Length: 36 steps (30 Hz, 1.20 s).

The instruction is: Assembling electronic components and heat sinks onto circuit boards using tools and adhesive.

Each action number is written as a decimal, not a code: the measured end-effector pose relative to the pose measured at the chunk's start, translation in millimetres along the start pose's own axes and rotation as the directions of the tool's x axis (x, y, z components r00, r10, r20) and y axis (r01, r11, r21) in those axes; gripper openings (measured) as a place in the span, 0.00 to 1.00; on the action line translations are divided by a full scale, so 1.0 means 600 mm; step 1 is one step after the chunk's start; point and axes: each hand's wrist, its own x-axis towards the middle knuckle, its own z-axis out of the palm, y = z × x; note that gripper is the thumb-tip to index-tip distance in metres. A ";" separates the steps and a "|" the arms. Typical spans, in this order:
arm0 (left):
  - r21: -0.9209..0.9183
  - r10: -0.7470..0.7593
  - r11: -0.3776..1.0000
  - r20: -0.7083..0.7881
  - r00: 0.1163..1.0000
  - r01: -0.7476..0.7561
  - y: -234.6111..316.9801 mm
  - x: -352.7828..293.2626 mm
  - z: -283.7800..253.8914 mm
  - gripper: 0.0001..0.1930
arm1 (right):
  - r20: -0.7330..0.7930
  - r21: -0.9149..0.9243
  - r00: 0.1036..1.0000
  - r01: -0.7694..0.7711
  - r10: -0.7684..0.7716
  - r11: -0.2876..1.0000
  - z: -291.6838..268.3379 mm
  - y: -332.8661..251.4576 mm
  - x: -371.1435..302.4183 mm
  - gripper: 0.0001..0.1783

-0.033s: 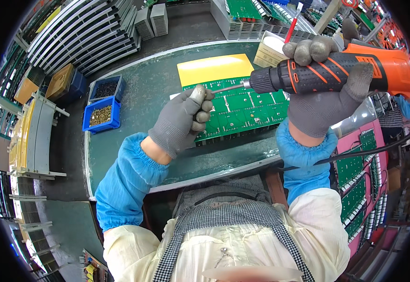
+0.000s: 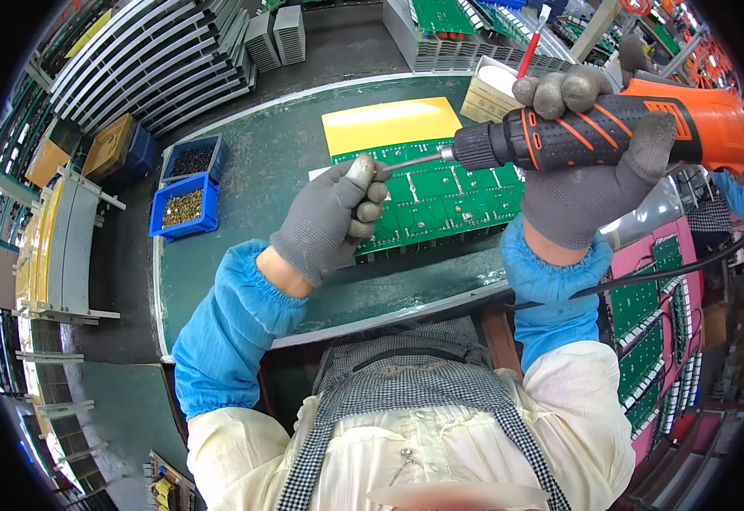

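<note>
My right hand (image 2: 576, 200) wraps round an orange and black electric screwdriver (image 2: 572, 140), held level with its metal bit (image 2: 421, 160) pointing left. In a grey glove, my left hand (image 2: 321, 213) has thumb and fingers pinched together at the bit's tip. Whatever lies in that pinch is too small and covered to make out. Below both hands a green circuit board (image 2: 453, 209) rests on the green worktable (image 2: 261, 162), its left end partly behind my left hand. A yellow sheet (image 2: 389, 123) sits along the board's far edge.
Left on the table, a blue bin (image 2: 156, 217) holds small brass-coloured parts; a second bin (image 2: 221, 153) holds dark ones. Behind the screwdriver stand a carton (image 2: 483, 98) and a red-handled tool (image 2: 530, 53). A black cable (image 2: 645, 279) crosses my right sleeve. More boards (image 2: 636, 307) are at right.
</note>
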 end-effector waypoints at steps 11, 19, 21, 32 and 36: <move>-0.028 0.082 0.996 0.011 0.997 -0.081 -0.017 0.005 -0.018 0.16 | -0.162 0.033 0.987 -0.005 0.010 0.999 0.011 0.033 -0.003 0.29; 0.034 0.172 0.984 0.046 0.984 -0.174 -0.008 0.004 -0.059 0.23 | -0.196 0.060 0.980 -0.001 0.013 0.998 -0.013 0.064 0.012 0.32; 0.513 0.362 0.784 0.080 0.929 -0.349 0.007 -0.005 -0.082 0.43 | -0.124 -0.195 0.989 0.051 -0.076 0.980 -0.008 0.076 0.013 0.31; 0.964 0.278 -0.225 0.203 0.939 -0.142 0.022 -0.006 -0.135 0.74 | 0.145 -0.141 0.989 -0.013 0.034 0.990 0.014 0.141 0.010 0.27; 0.945 0.269 -0.293 0.226 0.936 -0.144 0.014 -0.005 -0.133 0.75 | 0.133 -0.191 0.990 -0.012 0.038 0.981 0.024 0.154 0.008 0.25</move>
